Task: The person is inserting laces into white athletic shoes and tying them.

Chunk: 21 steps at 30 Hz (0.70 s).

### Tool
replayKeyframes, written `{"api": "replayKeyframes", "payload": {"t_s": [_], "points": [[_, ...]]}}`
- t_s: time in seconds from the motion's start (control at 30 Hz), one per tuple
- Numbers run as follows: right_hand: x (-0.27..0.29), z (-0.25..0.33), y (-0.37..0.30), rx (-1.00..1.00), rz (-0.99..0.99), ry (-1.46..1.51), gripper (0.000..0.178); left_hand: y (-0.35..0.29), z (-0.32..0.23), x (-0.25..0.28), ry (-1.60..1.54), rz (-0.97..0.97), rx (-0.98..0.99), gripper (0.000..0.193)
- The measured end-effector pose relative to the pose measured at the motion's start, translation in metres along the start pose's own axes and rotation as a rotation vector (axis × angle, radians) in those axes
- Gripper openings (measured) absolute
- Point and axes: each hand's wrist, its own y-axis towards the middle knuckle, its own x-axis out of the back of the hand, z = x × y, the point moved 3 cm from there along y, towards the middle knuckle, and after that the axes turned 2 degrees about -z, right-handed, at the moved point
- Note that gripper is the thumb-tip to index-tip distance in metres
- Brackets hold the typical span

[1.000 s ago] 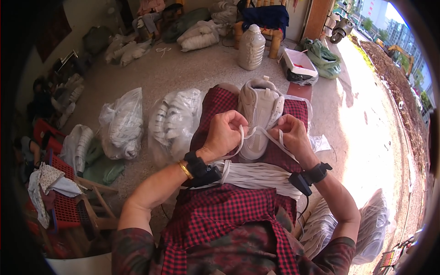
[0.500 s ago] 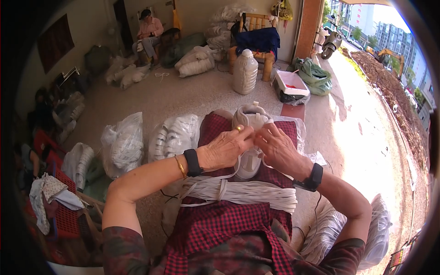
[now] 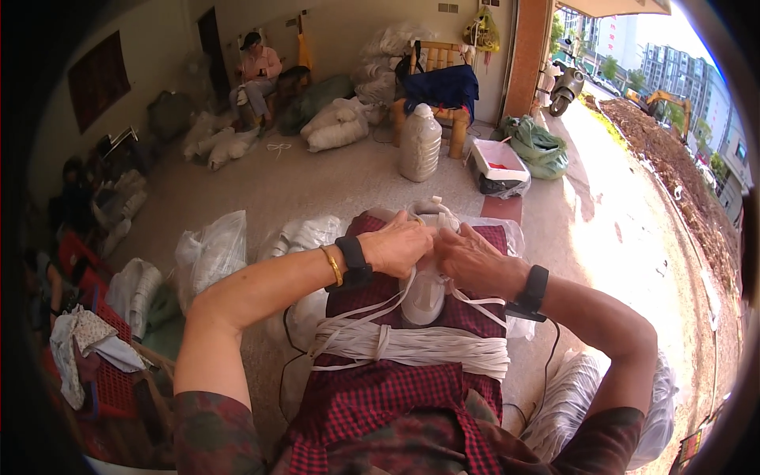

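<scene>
A white shoe (image 3: 424, 299) lies on my lap over a red-and-black checked apron (image 3: 372, 396), its toe toward me. Both hands meet above its lacing area. My left hand (image 3: 398, 245), with a ring and a wrist bracelet, is closed with its fingertips pinched at the shoe. Opposite it, my right hand (image 3: 480, 265) is closed too, thumb and fingers together. A white shoelace (image 3: 378, 307) hangs from between the hands and another strand runs out under my right wrist. What exactly the fingertips grip is partly hidden. Across my thighs rests a tied bundle of white shoelaces (image 3: 431, 348).
Clear plastic bags of white shoes (image 3: 212, 252) stand on the floor at left, with wrapped stacks (image 3: 566, 400) at right. Ahead are a large plastic jug (image 3: 420, 146), a bamboo chair (image 3: 455, 119) and a white tray (image 3: 500, 161). A person (image 3: 257, 75) sits far back.
My hands have drawn closer together over the shoe, and the left one has turned. The shoe's toe sits slightly lower in view, and lace strands now spread out to both sides.
</scene>
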Motion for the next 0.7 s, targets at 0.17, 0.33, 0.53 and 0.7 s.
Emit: {"api": "replayKeyframes", "payload": {"t_s": [0.17, 0.33, 0.53, 0.7], "points": [[-0.015, -0.020, -0.005, -0.118, -0.026, 0.509, 0.024, -0.001, 0.000, 0.004, -0.108, -0.024, -0.017, 0.006], [-0.020, -0.010, 0.000, -0.023, -0.038, 0.284, 0.022, -0.006, -0.007, 0.000, 0.108, -0.059, -0.050, 0.007], [-0.012, -0.008, -0.008, -0.178, -0.081, 0.353, 0.021, -0.015, -0.013, 0.003, 0.217, -0.064, 0.043, 0.015], [-0.014, 0.003, -0.013, -0.140, -0.154, 0.192, 0.011, -0.007, -0.006, 0.002, -0.103, 0.028, 0.322, 0.022]]}}
